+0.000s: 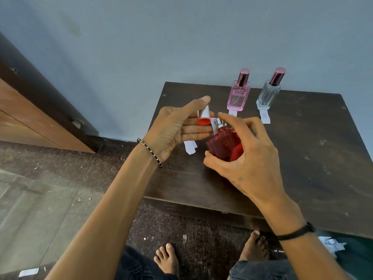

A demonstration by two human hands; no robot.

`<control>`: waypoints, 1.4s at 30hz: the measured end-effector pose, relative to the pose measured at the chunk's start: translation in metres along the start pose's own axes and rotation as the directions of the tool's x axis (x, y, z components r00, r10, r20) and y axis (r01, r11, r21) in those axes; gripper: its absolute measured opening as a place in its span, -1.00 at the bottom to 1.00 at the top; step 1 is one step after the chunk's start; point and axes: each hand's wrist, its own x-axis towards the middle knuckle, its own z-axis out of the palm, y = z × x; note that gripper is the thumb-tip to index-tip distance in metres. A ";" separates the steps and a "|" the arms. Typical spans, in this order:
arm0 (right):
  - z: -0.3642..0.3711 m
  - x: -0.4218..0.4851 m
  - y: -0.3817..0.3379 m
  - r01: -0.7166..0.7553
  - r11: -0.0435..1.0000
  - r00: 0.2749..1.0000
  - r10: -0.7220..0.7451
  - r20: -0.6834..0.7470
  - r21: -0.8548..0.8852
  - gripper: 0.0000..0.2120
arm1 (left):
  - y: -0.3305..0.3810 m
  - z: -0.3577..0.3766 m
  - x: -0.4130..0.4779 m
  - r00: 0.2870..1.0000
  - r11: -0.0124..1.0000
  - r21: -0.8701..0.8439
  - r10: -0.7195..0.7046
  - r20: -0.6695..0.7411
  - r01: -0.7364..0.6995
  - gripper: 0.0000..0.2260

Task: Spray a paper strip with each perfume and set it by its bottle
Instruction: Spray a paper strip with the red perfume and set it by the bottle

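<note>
red bottle uncapped over the table

my right hand grips the red perfume bottle, index finger on its silver sprayer, tilted above the dark table. my left hand pinches the red-lined cap and a paper strip held just beside the nozzle. my fingers hide part of a loose strip lying on the table under them. behind stand two more bottles, three in all: a pink one and a clear one, each with a strip at its foot. paper scraps lie on the floor.
</note>
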 end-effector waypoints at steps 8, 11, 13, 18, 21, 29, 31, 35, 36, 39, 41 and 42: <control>-0.015 0.007 0.008 -0.345 0.577 0.918 0.371 0.139 0.740 -0.20 | 0.000 -0.004 0.003 0.999 0.999 -0.023 0.045 -0.027 -0.045 -0.70; -0.023 0.009 0.009 -0.375 0.205 0.902 0.306 0.305 0.904 -0.25 | 0.000 -0.005 0.004 0.997 0.998 -0.031 0.058 -0.055 -0.059 -0.72; -0.026 0.009 0.007 -0.372 0.017 0.911 0.196 0.362 0.928 -0.35 | 0.000 -0.004 0.005 0.995 0.998 -0.027 0.063 -0.079 -0.065 -0.74; -0.024 0.009 0.005 -0.419 -0.292 0.883 0.090 0.461 0.860 -0.36 | 0.000 -0.003 0.005 0.993 0.996 -0.040 0.073 -0.097 -0.077 -0.73; -0.023 0.008 0.003 -0.440 -0.450 0.864 0.026 0.504 0.777 -0.33 | 0.000 -0.003 0.005 0.991 0.996 -0.035 0.080 -0.112 -0.084 -0.71; -0.037 0.004 0.012 -0.415 -0.469 0.876 0.027 0.482 0.780 -0.56 | 0.001 -0.009 0.006 0.984 0.992 -0.077 0.086 -0.155 -0.099 -0.71; -0.043 0.004 0.015 -0.432 -0.355 0.870 0.078 0.487 0.829 -0.58 | 0.000 -0.011 0.006 0.982 0.991 -0.080 0.092 -0.167 -0.106 -0.72; -0.049 0.004 0.012 -0.449 -0.158 0.865 0.171 0.472 0.879 -0.64 | 0.001 -0.012 0.007 0.981 0.991 -0.075 0.093 -0.171 -0.107 -0.70; -0.049 0.004 0.010 -0.454 -0.117 0.864 0.184 0.469 0.883 -0.67 | 0.001 -0.011 0.007 0.981 0.992 -0.076 0.089 -0.170 -0.103 -0.71; -0.044 0.006 0.002 -0.483 0.079 0.859 0.236 0.455 0.872 -0.74 | 0.001 -0.007 0.007 0.984 0.994 -0.063 0.077 -0.158 -0.087 -0.69; -0.038 0.006 -0.001 -0.500 0.222 0.859 0.250 0.447 0.837 -0.70 | 0.000 -0.005 0.007 0.988 0.995 -0.059 0.070 -0.137 -0.079 -0.68; -0.035 0.006 -0.002 -0.505 0.302 0.860 0.256 0.442 0.808 -0.66 | -0.001 -0.004 0.008 0.989 0.995 -0.061 0.070 -0.128 -0.078 -0.68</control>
